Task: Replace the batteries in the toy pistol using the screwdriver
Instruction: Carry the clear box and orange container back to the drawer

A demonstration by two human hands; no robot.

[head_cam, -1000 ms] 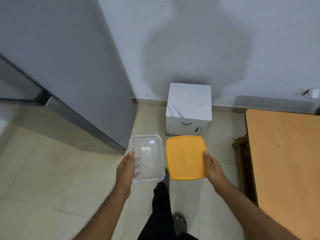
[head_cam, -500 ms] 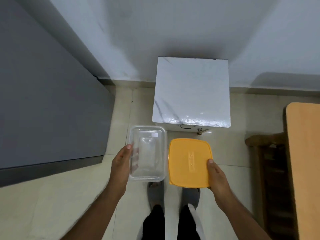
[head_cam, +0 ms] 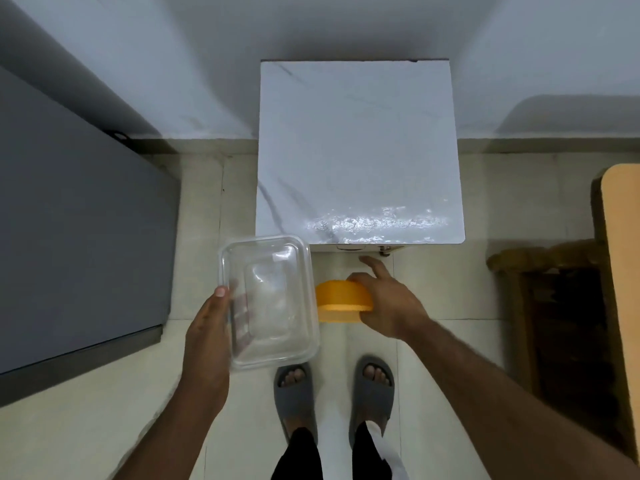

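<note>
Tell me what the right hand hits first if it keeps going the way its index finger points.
Probably the front of the white marble-topped cabinet, near its handle; the right hand points there, though depth is unclear.

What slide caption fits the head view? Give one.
Left hand holds clear container, right hand grips yellow lid.

Clear container [head_cam: 268, 303], orange lid [head_cam: 341, 301] in hands.

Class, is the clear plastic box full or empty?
Empty: through the clear box only the left hand's fingers and the floor show.
</note>
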